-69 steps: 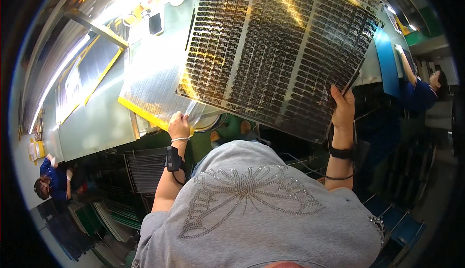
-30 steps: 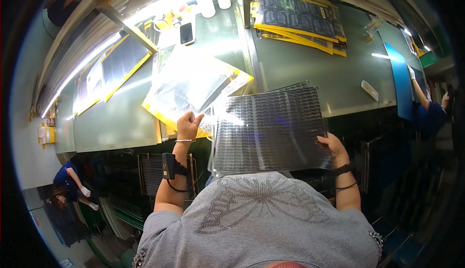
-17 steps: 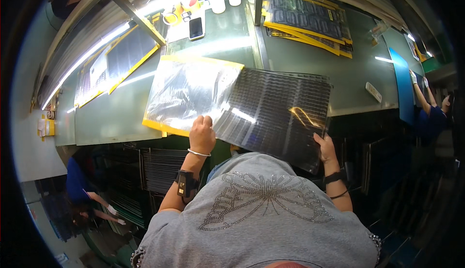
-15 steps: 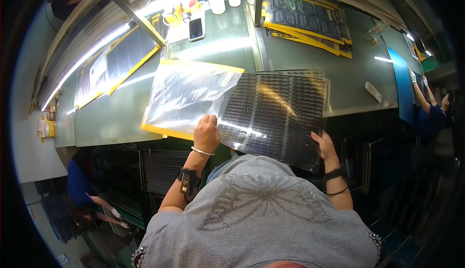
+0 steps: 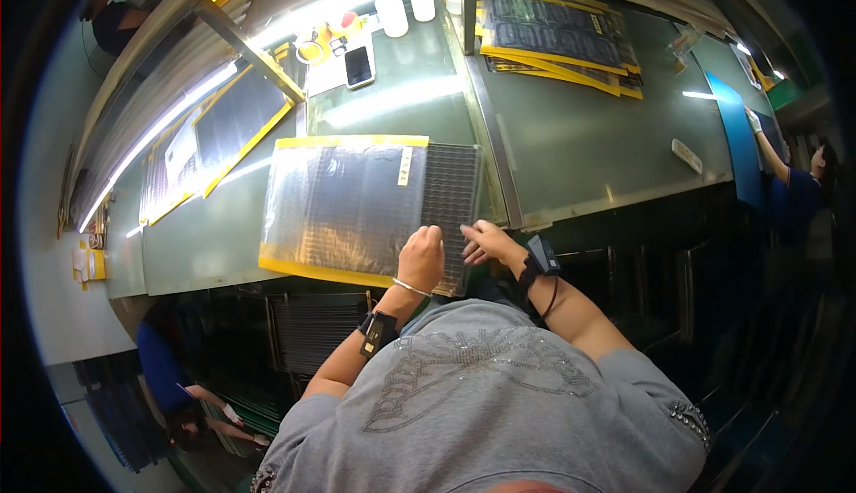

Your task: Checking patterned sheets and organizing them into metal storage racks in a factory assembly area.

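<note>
A clear plastic sleeve [image 5: 357, 199] with yellow edges lies on the workbench in front of me. Most of a dark, grid-patterned panel [image 5: 452, 172] is inside it, and the panel's right end sticks out of the sleeve's opening. My left hand [image 5: 421, 259] is closed in a pinch on the sleeve's edge, near the lower corner of the opening. At the panel's protruding end is my right hand [image 5: 489, 243], fingers stretched out and apart, gripping nothing. Whether its fingertips touch the panel is hard to make out.
Yellow-edged dark sheets lie stacked at the back right [image 5: 557, 38] and back left [image 5: 245, 119]. A phone [image 5: 359, 67], tape rolls and white bottles [image 5: 392, 16] stand at the back. A metal post [image 5: 470, 12] rises behind. Co-workers are at the right [image 5: 798, 194] and lower left [image 5: 165, 359].
The panel has slid left, deep into the sleeve. My right hand has let go of the panel's far right edge and moved left, close to my left hand.
</note>
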The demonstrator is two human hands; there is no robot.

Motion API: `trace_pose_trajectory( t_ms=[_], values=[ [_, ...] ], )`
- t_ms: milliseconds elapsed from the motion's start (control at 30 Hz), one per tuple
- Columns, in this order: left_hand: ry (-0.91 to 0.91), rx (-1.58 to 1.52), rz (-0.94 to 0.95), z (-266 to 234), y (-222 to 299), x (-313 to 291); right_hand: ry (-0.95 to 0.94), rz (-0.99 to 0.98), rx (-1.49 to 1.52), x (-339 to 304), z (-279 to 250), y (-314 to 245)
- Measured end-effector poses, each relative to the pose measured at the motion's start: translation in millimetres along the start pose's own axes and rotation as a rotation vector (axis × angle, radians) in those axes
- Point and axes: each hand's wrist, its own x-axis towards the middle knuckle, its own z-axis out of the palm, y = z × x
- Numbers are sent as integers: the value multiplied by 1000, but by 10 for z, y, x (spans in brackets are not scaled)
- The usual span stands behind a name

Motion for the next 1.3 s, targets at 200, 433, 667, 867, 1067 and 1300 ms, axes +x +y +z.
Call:
trace_pose_trajectory(
  t_ms=[200, 433, 667, 867, 1067, 1300],
  values=[
    [407, 492, -191, 55, -707, 104, 7, -72, 185, 282, 399, 269],
    [50, 267, -246, 255, -1358, 51, 195, -556, -477, 617, 951, 484],
    [152, -287, -223, -169, -570, 292, 537, -613, -463, 293, 764, 42],
    [185, -636, -300, -132, -233, 516, 66, -12, 595, -379, 108, 427],
    [118, -741, -224, 461, 358, 811, 280, -251, 482, -652, 167, 255],
    [-77, -755, 51, 822, 1464, 1368, 528, -640, 755, -668, -882, 54]
  ],
)
